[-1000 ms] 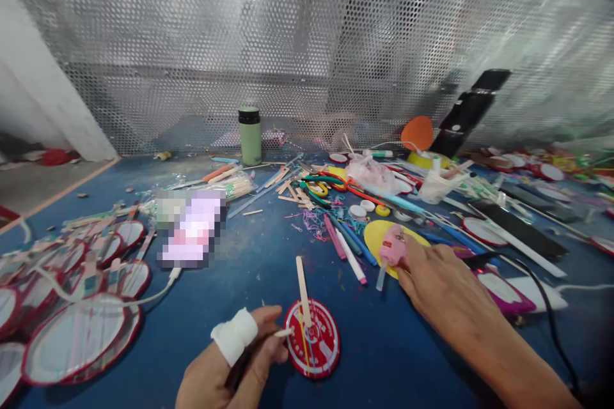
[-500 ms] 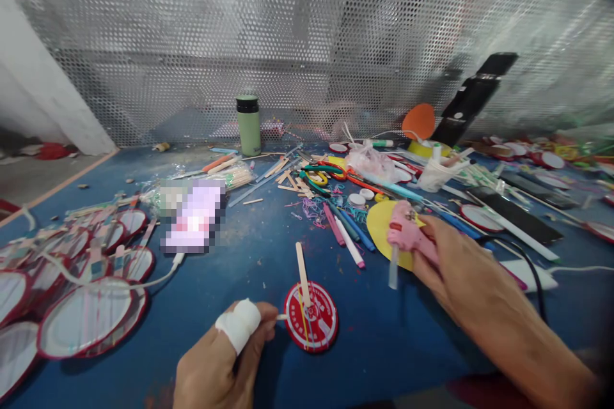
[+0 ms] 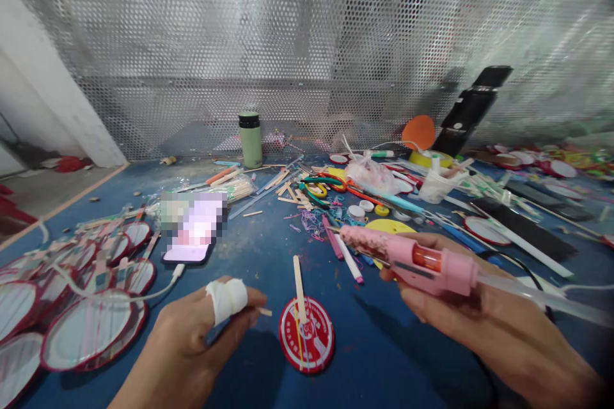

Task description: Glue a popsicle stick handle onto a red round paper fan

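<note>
My left hand, with white tape wrapped round a finger, pinches a short wooden stick at its fingertips. Just right of it, a red round disc with white print lies on the blue table. A flat wooden craft stick rests on the disc and reaches past its far edge; thin coloured bands cross the disc. In my right hand is a pink hot glue gun, held level above the table with its nozzle to the left. A clear glue stick sticks out of its back.
Several red-rimmed discs pile up at the left, beside a phone on a white cable. Behind lie markers, scissors and a yellow disc. A green bottle stands by the perforated metal screen.
My right hand has turned the glue gun from nozzle down to level, nozzle left. My left hand has drawn back leftward from the red disc with the small stick.
</note>
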{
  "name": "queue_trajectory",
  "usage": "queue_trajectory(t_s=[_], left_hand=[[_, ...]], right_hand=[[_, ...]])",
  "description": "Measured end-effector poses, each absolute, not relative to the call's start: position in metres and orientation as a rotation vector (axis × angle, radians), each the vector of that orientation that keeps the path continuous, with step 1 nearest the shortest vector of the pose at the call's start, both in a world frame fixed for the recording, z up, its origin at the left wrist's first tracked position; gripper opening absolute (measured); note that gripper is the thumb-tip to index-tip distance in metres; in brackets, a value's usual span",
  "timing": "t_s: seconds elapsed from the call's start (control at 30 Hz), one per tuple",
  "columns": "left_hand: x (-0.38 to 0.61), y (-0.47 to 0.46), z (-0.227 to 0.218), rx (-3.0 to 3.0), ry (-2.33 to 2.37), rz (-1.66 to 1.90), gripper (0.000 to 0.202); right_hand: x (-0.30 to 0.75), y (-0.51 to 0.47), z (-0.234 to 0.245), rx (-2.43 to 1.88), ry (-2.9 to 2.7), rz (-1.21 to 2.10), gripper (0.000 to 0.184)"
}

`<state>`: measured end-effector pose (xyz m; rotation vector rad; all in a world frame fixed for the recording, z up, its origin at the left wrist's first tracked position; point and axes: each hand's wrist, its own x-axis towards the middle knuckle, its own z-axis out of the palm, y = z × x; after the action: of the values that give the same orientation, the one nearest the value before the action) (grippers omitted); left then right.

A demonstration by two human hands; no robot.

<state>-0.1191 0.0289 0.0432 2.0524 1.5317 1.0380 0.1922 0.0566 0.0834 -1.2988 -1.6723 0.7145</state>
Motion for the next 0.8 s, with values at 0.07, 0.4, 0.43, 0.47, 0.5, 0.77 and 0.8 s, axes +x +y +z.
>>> queue_trajectory(t_s=[0.07,0.4,0.43,0.47,0.5,0.77,0.8], left_hand=[[-0.116,0.04,0.05,2.06,1.533,1.034,0.017],[-0.089,0.094,0.039,2.415,1.506,0.926,0.022],[-0.088,0.097,0.038,2.424,1.512,0.929,0.021],[-0.087,0.099,0.039,2.411,1.525,0.931,0.02],[-0.086,0.101,0.039,2.379,1.549,0.928,0.019],[-0.082,0.111,0.037,2.093,1.622,0.814,0.016],[-0.084,0.111,0.035,2.066,1.626,0.824,0.016]], right_hand=[[0.184,0.063,0.085,-1.204,-1.632,0.939,0.028],[0.177,0.089,0.072,-1.261,-1.535,1.316,0.039],[0.178,0.09,0.072,-1.257,-1.517,1.342,0.039],[0.179,0.09,0.072,-1.263,-1.508,1.365,0.039],[0.18,0.091,0.072,-1.278,-1.504,1.377,0.039],[0.187,0.096,0.07,-1.438,-1.724,1.242,0.05],[0.187,0.097,0.069,-1.473,-1.754,1.207,0.051]])
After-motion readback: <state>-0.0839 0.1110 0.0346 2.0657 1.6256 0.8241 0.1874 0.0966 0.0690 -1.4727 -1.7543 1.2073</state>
